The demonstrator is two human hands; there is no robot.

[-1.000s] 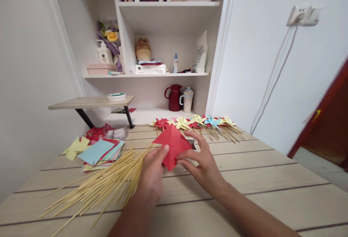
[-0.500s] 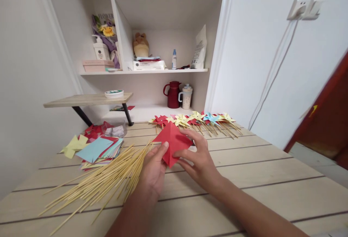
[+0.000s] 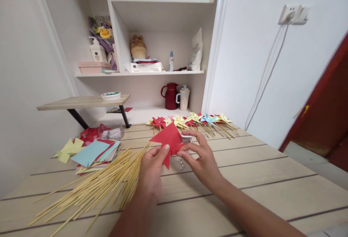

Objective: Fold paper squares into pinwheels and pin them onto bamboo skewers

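Observation:
A red paper sheet (image 3: pixel 167 137) with cut corners is held up above the table between both hands. My left hand (image 3: pixel 152 164) pinches it near its middle, thumb on top. The thumb and fingers of my right hand (image 3: pixel 199 153) close on a corner at the right, which is bent inward. Under the paper, several small shiny beads or pins (image 3: pixel 181 163) lie on the table, along with a white item (image 3: pixel 186 138) partly hidden by the right hand. To the left of my left hand spreads a bundle of thin wooden sticks (image 3: pixel 108 179).
Finished paper pinwheels (image 3: pixel 181 121) on sticks lie in a row at the back. A stack of coloured paper (image 3: pixel 91 152), a yellow cut paper (image 3: pixel 69 150) and a clear box (image 3: pixel 112 133) sit left. Behind stand a small raised shelf (image 3: pixel 81 102), a red jug (image 3: pixel 171 97) and a cup (image 3: pixel 184 98).
The right hand has bent the right corner of the red paper inward, and the paper has turned slightly. Small shiny pieces beneath it now show. The view has shifted a little.

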